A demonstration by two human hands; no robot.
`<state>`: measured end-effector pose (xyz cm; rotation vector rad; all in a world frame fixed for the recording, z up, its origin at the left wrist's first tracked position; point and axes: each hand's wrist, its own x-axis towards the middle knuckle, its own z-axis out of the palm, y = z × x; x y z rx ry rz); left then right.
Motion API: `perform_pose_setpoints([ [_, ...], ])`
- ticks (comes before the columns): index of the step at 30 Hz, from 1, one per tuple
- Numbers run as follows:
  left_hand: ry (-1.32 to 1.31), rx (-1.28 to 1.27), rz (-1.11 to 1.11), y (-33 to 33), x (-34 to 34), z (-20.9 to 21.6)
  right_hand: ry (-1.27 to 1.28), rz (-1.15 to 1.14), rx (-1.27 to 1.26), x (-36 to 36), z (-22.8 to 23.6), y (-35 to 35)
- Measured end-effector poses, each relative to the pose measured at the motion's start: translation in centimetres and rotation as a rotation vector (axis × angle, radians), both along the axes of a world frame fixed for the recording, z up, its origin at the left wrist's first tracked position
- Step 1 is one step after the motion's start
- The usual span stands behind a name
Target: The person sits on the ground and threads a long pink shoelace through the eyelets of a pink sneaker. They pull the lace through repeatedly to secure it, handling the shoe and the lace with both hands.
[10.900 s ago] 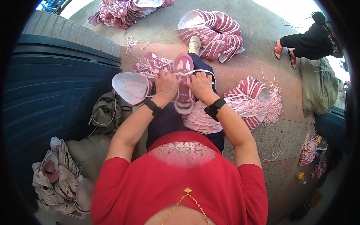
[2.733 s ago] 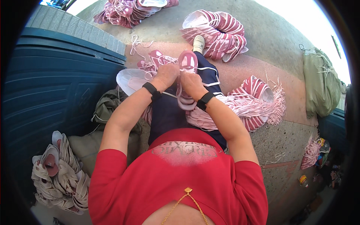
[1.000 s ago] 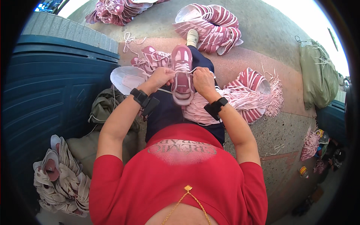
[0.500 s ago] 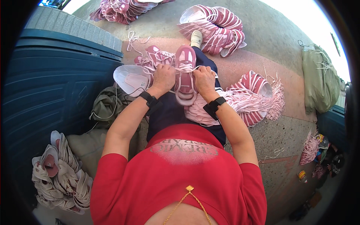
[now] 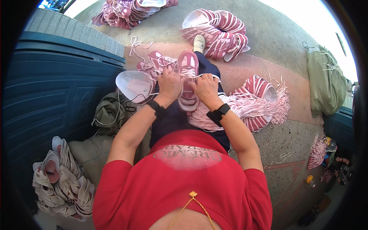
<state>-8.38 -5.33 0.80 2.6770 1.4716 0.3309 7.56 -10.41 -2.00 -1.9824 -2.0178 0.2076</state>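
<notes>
A pink shoe upper (image 5: 188,60) lies along my lap, its toe pointing away from me and its opening near me. Pale shoelace (image 5: 188,72) crosses its front. My left hand (image 5: 170,85) is closed on the lace at the upper's left side, fingertips partly hidden. On the other side my right hand (image 5: 207,89) pinches the lace, its thumb close to the tongue. More laced pink uppers (image 5: 160,61) lie just beyond my left hand. Beside my left wrist rests an upper with a white lining (image 5: 132,85) facing up.
A ring of pink uppers (image 5: 230,32) lies ahead by my foot, another pile (image 5: 124,13) farther left. Right of my lap are stacked uppers with a bundle of pink laces (image 5: 234,105). Blue panels (image 5: 57,80) bound the left; a green sack (image 5: 326,82) stands right.
My right thumb has come in closer to the upper's tongue. Both hands keep hold of the lace, and the view has shifted slightly.
</notes>
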Motion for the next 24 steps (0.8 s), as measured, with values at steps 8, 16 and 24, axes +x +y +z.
perform_pose_setpoints([
  [8, -0.177, -0.248, 0.081, -0.2, -1.2, -1.9, 0.259, 0.080, -0.041, 2.0, -2.1, 0.1],
  [16, -0.015, -0.215, -0.218, 2.6, 3.3, -0.7, 0.758, -0.121, -0.008, 1.4, -2.0, -0.2],
  [24, -0.065, -0.253, -0.216, 4.3, 3.3, -1.8, 0.431, 0.079, 0.064, 1.6, -2.7, 0.3],
])
